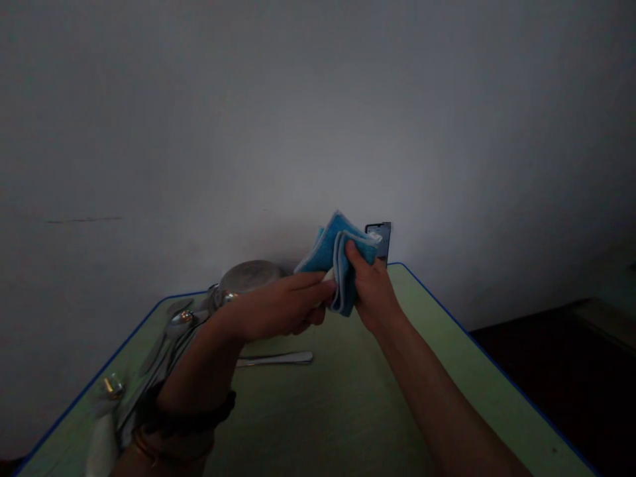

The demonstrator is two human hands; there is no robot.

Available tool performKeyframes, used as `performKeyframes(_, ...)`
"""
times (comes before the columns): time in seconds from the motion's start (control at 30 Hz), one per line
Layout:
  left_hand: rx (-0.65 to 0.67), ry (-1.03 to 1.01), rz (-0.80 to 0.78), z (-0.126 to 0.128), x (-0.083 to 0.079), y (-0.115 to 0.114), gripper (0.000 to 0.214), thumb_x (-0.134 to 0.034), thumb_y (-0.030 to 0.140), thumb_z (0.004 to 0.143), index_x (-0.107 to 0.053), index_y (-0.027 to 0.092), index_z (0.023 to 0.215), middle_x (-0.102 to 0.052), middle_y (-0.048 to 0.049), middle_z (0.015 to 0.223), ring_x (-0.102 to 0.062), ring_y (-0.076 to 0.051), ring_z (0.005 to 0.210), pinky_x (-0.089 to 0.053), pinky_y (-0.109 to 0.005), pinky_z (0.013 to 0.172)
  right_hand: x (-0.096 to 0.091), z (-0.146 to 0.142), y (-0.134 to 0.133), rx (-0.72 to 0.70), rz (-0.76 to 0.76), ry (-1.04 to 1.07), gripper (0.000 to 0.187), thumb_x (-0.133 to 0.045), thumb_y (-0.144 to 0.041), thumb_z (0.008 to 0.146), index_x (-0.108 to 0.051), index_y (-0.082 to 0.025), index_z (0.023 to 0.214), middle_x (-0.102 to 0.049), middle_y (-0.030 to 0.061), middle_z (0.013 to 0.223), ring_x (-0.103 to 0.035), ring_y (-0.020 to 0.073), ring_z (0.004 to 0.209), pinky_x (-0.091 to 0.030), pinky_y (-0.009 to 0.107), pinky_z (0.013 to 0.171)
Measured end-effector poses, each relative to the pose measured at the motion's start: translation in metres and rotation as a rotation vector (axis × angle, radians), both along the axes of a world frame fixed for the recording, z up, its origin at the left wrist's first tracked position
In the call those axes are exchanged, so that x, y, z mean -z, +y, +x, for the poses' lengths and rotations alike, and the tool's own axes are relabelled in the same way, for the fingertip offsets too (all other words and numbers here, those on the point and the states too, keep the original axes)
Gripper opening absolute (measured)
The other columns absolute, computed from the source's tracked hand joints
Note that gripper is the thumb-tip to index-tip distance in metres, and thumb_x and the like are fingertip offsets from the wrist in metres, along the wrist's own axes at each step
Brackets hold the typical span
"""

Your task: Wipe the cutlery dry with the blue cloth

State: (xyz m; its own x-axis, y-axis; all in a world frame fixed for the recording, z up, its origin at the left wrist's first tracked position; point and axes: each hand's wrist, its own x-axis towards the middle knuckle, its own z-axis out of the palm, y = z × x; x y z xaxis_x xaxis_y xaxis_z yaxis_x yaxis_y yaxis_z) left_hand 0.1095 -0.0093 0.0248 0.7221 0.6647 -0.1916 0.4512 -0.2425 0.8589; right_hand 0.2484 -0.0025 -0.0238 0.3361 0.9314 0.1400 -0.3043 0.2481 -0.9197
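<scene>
My left hand [293, 301] is closed on a utensil's white handle [328, 275], just left of a folded blue cloth [325, 245] with pale edging. My right hand [370, 285] grips the cloth, thumb on top, with the fold around the utensil. A shiny bit [375, 236] shows at the cloth's upper right; whether it is the utensil's far end I cannot tell. Both hands are raised over the green table [318, 424]. On the table below them lies a piece of cutlery with a flat metal handle [293, 358], its other end hidden behind my left arm.
An upturned metal pot [252, 275] stands at the back by the wall. Several spoons and other cutlery [181, 319] lie along the left side, with a white-handled piece [103, 437] near the front left. A phone [382, 242] leans upright at the back right.
</scene>
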Motion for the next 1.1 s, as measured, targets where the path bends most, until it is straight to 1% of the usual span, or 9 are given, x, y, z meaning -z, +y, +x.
performKeyframes(0.07, 0.004, -0.008, -0.077, -0.004, -0.003, 0.0, 0.032, -0.034, 0.049, 0.084, -0.04, 0.019, 0.075, -0.036, 0.0059, 0.059, -0.031, -0.005, 0.045, -0.026, -0.017, 0.039, 0.0, 0.003, -0.001, -0.008, 0.004, -0.078, 0.031, -0.055, -0.049, 0.069, -0.06, -0.019, 0.072, -0.06, 0.0002, 0.069, -0.054, 0.0131, 0.063, -0.044, 0.028, 0.064)
performKeyframes(0.13, 0.003, -0.006, -0.1, -0.008, -0.006, 0.001, 0.033, -0.034, 0.049, 0.084, -0.039, 0.019, 0.073, -0.035, 0.0061, 0.058, -0.029, -0.005, 0.044, -0.024, -0.017, 0.038, -0.003, 0.008, -0.004, -0.08, 0.052, -0.121, 0.027, -0.056, -0.045, 0.07, -0.061, -0.018, 0.073, -0.061, -0.0002, 0.07, -0.054, 0.0132, 0.063, -0.044, 0.028, 0.066)
performKeyframes(0.27, 0.044, 0.077, 0.006, -0.015, -0.009, 0.004, 0.032, -0.033, 0.045, 0.085, -0.04, 0.019, 0.068, -0.035, 0.0055, 0.057, -0.03, -0.006, 0.043, -0.024, -0.018, 0.038, -0.012, 0.02, -0.007, -0.194, 0.094, -0.18, 0.017, -0.062, -0.031, 0.067, -0.06, -0.017, 0.076, -0.062, 0.0, 0.074, -0.055, 0.0129, 0.065, -0.044, 0.029, 0.069)
performKeyframes(0.37, 0.068, 0.174, 0.132, -0.016, -0.011, 0.004, 0.032, -0.032, 0.042, 0.085, -0.041, 0.019, 0.064, -0.037, 0.0048, 0.056, -0.033, -0.007, 0.044, -0.028, -0.019, 0.041, -0.012, 0.026, -0.006, -0.168, 0.103, -0.315, 0.015, -0.063, -0.029, 0.067, -0.059, -0.017, 0.076, -0.062, 0.0001, 0.075, -0.055, 0.013, 0.066, -0.044, 0.03, 0.07)
performKeyframes(0.47, 0.054, 0.241, 0.177, -0.015, -0.015, 0.003, 0.036, -0.029, 0.043, 0.085, -0.043, 0.018, 0.062, -0.039, 0.0039, 0.056, -0.034, -0.008, 0.045, -0.029, -0.02, 0.042, -0.009, 0.029, -0.004, -0.134, 0.108, -0.474, 0.019, -0.061, -0.035, 0.07, -0.059, -0.017, 0.075, -0.061, 0.0007, 0.075, -0.054, 0.0132, 0.066, -0.043, 0.029, 0.07)
performKeyframes(0.77, 0.021, 0.204, 0.014, -0.013, -0.013, 0.003, 0.035, -0.029, 0.045, 0.085, -0.039, 0.019, 0.063, -0.034, 0.005, 0.054, -0.027, -0.007, 0.042, -0.023, -0.018, 0.037, -0.012, 0.031, -0.002, 0.07, 0.12, -0.779, 0.037, -0.045, -0.048, 0.078, -0.052, -0.017, 0.059, -0.054, -0.0005, 0.061, -0.048, 0.0124, 0.058, -0.037, 0.025, 0.058)
performKeyframes(0.9, 0.018, 0.235, 0.003, -0.013, -0.012, 0.003, 0.038, -0.028, 0.049, 0.084, -0.039, 0.019, 0.063, -0.035, 0.0051, 0.053, -0.028, -0.007, 0.041, -0.024, -0.019, 0.037, -0.013, 0.032, -0.002, 0.113, 0.098, -0.906, 0.042, -0.042, -0.05, 0.079, -0.051, -0.016, 0.057, -0.054, 0.0003, 0.059, -0.049, 0.0125, 0.056, -0.036, 0.024, 0.055)
performKeyframes(0.97, 0.007, 0.257, 0.019, -0.013, -0.013, 0.004, 0.038, -0.028, 0.051, 0.083, -0.041, 0.019, 0.067, -0.038, 0.0048, 0.054, -0.031, -0.007, 0.042, -0.027, -0.019, 0.039, -0.014, 0.036, -0.004, 0.048, 0.072, -0.955, 0.042, -0.042, -0.049, 0.08, -0.054, -0.015, 0.059, -0.055, 0.0005, 0.059, -0.05, 0.0126, 0.056, -0.036, 0.023, 0.054)
performKeyframes(1.1, -0.006, 0.365, 0.122, -0.015, -0.012, 0.009, 0.039, -0.033, 0.052, 0.081, -0.046, 0.018, 0.068, -0.044, 0.0036, 0.055, -0.04, -0.009, 0.045, -0.03, -0.019, 0.041, -0.016, 0.05, -0.01, -0.273, 0.007, -1.072, 0.032, -0.047, -0.042, 0.079, -0.062, -0.015, 0.075, -0.063, 0.0015, 0.07, -0.055, 0.0136, 0.063, -0.039, 0.023, 0.056)
